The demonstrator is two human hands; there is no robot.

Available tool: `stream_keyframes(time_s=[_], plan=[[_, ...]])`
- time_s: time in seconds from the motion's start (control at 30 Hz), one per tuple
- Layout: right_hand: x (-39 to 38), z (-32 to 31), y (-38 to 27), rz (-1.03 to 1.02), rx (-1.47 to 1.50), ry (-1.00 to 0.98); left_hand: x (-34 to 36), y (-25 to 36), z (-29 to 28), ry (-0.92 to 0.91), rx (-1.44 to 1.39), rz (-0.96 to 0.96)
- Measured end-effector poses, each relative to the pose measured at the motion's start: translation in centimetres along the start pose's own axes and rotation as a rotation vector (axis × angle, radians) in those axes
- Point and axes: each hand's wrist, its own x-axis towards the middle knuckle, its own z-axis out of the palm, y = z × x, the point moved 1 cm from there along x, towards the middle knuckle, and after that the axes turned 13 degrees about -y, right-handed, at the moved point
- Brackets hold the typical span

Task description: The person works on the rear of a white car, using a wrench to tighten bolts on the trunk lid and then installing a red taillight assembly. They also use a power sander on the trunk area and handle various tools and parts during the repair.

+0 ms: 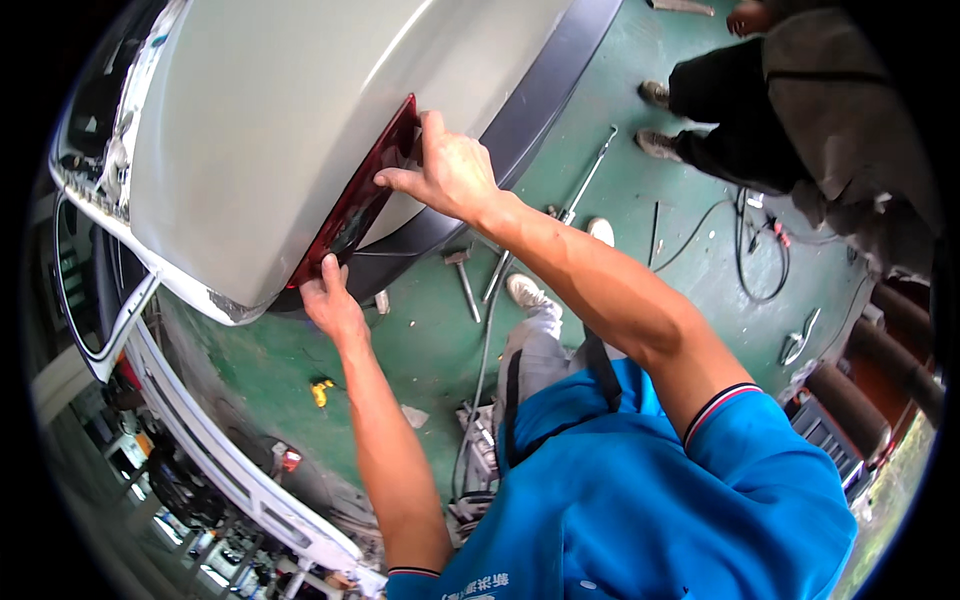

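A long, narrow red tail light [357,200] lies slantwise against the beige car body panel [265,120], just above the dark grey bumper [545,95]. My right hand [445,170] grips its upper end, thumb over the face and fingers at the outer edge. At the lower end my left hand [333,300] pinches the lens, with the thumb on the front. The back of the light is hidden, so I cannot tell whether it touches the panel all along. A thin dark wire runs from beneath it over the bumper.
On the green floor [410,345] lie a hammer [462,284], a long metal rod [590,178], a yellow tool [320,392] and looped cables [762,290]. Another person [730,120] stands at the upper right. A white car door frame [130,315] juts out at the left.
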Motion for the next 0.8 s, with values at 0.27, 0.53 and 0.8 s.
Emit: stream_keyframes(time_s=[0.27, 0.53, 0.8], plan=[[-0.8, 1.5, 1.2, 0.007, 0.095, 0.012, 0.8, -0.3, 0.1, -0.148, 0.224, 0.012], [-1.1, 3.1, 0.9, -0.035, 0.105, 0.052, 0.9, -0.9, -0.3, -0.088, 0.355, 0.102], [-0.8, 0.7, -1.9, 0.144, 0.014, -0.079, 2.2, -2.0, -2.6, -0.167, 0.349, 0.005]])
